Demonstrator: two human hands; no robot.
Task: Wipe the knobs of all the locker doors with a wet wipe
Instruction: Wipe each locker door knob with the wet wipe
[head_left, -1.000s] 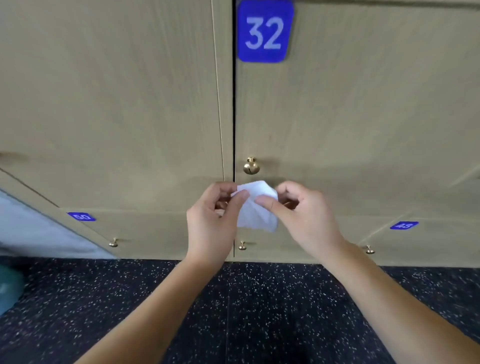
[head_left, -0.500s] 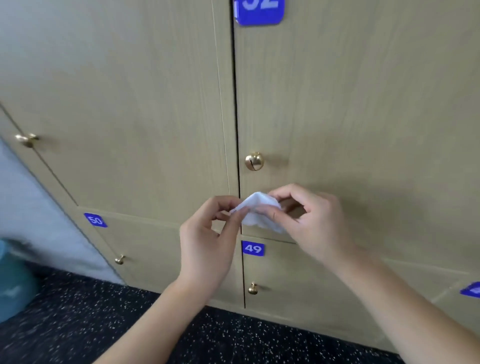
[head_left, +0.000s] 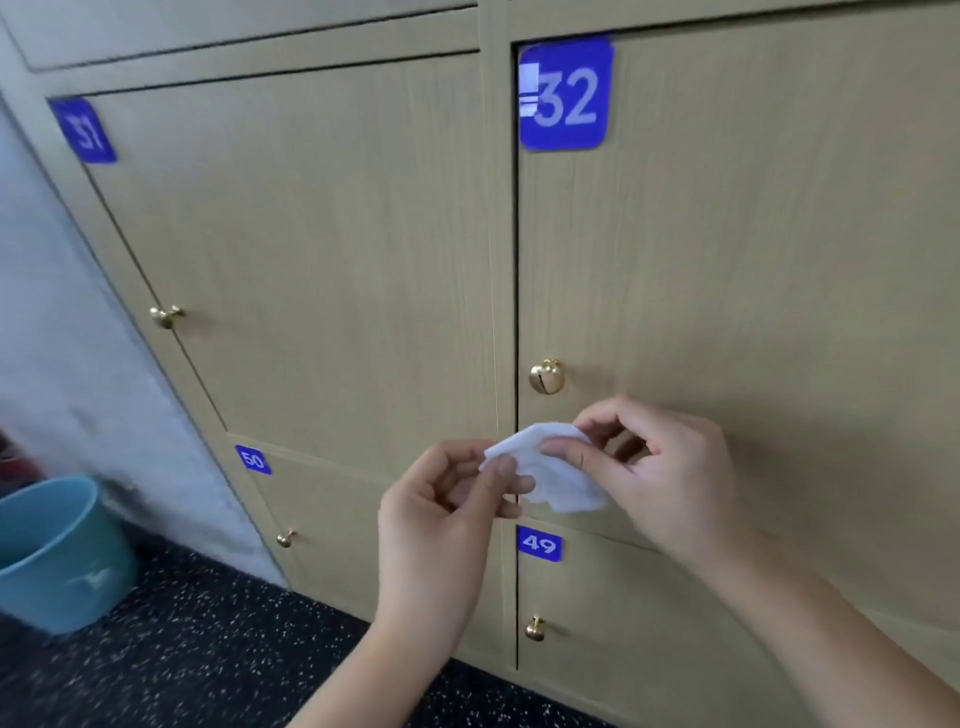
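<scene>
A blue bucket stands on the floor beside lockers 31 and 50. In front of the doors, the left hand and right hand pinch a white wet wipe between their fingers, apparently readying it. Next, it likely must rise to the brass knob of locker 32, just above.

Blue bucket on speckled floor

The blue bucket is cut off at the left edge; label 31 is blurred.
</scene>
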